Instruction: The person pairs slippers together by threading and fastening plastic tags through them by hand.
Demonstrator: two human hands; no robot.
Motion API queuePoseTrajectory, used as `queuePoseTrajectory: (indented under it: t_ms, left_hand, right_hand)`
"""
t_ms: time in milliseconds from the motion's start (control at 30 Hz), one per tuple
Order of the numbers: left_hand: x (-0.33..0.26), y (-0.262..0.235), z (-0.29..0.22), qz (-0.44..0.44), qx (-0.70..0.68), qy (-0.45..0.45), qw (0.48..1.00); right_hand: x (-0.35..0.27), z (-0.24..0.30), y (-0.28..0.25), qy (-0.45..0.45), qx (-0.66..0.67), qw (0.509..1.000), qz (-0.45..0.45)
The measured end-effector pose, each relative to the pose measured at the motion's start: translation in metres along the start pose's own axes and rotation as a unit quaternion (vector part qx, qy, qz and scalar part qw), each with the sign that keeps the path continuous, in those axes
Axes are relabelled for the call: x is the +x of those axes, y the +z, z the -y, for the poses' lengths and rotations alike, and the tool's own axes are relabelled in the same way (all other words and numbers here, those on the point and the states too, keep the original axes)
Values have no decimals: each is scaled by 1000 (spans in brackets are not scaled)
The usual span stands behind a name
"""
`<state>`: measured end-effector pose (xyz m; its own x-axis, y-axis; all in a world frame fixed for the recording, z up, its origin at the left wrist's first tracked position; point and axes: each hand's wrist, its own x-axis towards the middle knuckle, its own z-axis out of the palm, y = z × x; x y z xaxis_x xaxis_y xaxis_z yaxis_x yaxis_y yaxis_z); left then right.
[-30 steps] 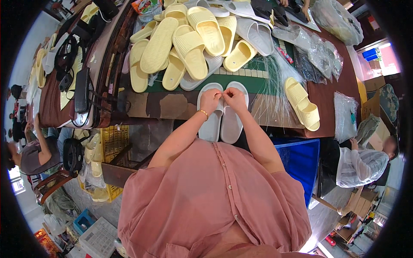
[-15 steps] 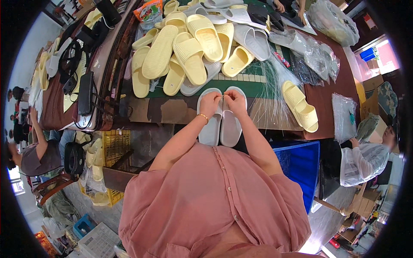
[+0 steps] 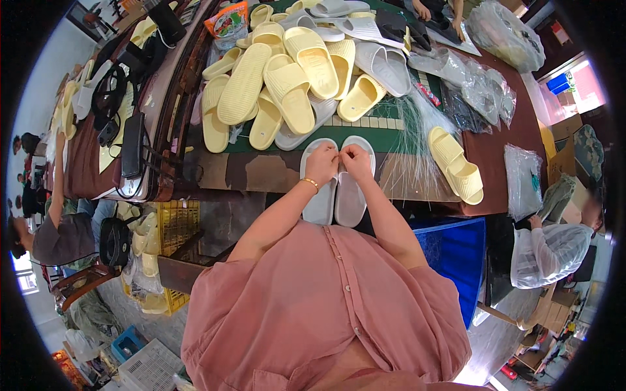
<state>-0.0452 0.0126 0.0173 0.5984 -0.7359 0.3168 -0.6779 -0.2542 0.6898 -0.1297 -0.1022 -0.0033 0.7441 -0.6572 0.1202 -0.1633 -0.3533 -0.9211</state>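
Note:
A pair of grey slippers, the left slipper (image 3: 319, 203) and the right slipper (image 3: 350, 201), lies side by side at the table's front edge, heels toward me. Over their straps, my left hand (image 3: 322, 163) and my right hand (image 3: 355, 163) meet with fingertips pinched close together near the inner edges. Whatever is between the fingers is too small to make out. Both hands are closed. Just beyond is a heap of pale yellow slippers (image 3: 289, 94), with a few grey ones such as the grey slipper (image 3: 383, 67) mixed in.
A bundle of clear thin strands (image 3: 417, 150) hangs over the table edge, beside a lone yellow slipper (image 3: 454, 165). Bagged grey slippers (image 3: 466, 75) lie farther right. A blue bin (image 3: 466, 260) stands below at right, a yellow crate (image 3: 177, 228) at left. Co-workers sit on both sides.
My hands stay over the slippers, fingertips drawn slightly closer and lower. The left co-worker's arm reaches farther up toward the table; the right co-worker's head has turned.

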Motion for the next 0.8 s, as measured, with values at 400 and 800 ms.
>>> queuePoseTrajectory:
  t_ms: [400,800]
  left_hand:
    - [-5,-1,-3,-87,-5,38,995]
    - [-81,-12,-13,57,2,-77,995]
  right_hand:
    - [10,-17,-9,112,186,973,-84]
    - [-24,-47,-51,170,331,905,-205]
